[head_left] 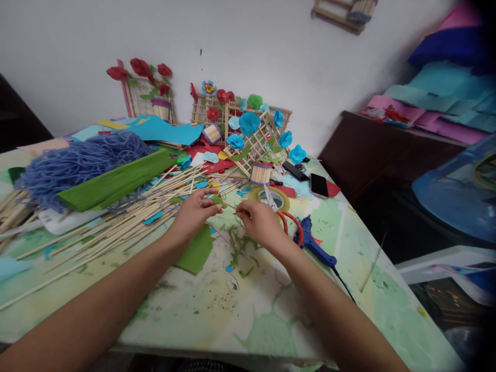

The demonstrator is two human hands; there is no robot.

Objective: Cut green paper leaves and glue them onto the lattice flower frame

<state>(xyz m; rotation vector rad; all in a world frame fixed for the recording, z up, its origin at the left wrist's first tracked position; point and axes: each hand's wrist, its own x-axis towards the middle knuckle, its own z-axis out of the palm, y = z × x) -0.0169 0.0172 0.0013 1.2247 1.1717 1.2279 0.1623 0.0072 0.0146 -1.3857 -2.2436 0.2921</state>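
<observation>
- Between the left fingertips and the right, a small green paper piece [219, 201] is shown; beside it, thumb and forefinger of the left hand [196, 209] are held slightly parted. Whether the piece is gripped cannot be told.
- Right of that piece, a thin stem [231, 206] is pinched between thumb and fingers of the right hand [256, 219]. A light pinch close to the paper, with the 2 hands kept level, is judged best for control without creasing.
- Left of the left fingers, room is taken up by pale sticks [127, 227] and a green strip [116, 181]; wide sweeps there are best avoided.
- Below the fingers, green scraps [242, 243] are strewn; nearer the front edge, more open tablecloth [251, 325] is offered.
- Right of the right fingers, scissors [270, 198] and a blue glue gun [315, 245] are crowded close; beyond, the table's right edge is slanted away. Care with the right forearm is advised.
</observation>
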